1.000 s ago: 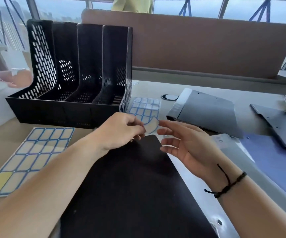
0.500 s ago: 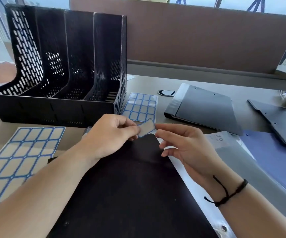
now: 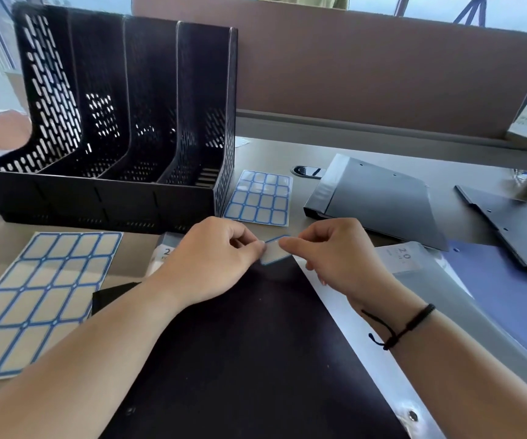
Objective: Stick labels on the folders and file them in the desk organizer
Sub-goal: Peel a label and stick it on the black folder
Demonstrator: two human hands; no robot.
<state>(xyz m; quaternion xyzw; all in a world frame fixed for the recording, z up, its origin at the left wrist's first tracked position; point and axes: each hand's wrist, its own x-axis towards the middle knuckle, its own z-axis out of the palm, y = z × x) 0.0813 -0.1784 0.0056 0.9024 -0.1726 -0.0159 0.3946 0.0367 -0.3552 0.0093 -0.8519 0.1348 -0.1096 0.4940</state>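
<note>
At frame centre, both hands pinch one label over the top edge of the black folder.

Left hand grips the label's left end between thumb and fingertip, right hand its right end; other fingers are curled. The labelling step is in hand: next, lowering it flat and pressing it down. Farther up, label sheets lie beside the empty desk organizer, upper left.

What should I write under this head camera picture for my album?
Both hands, left and right, pinch a label over a black folder, near the empty organizer.
</note>
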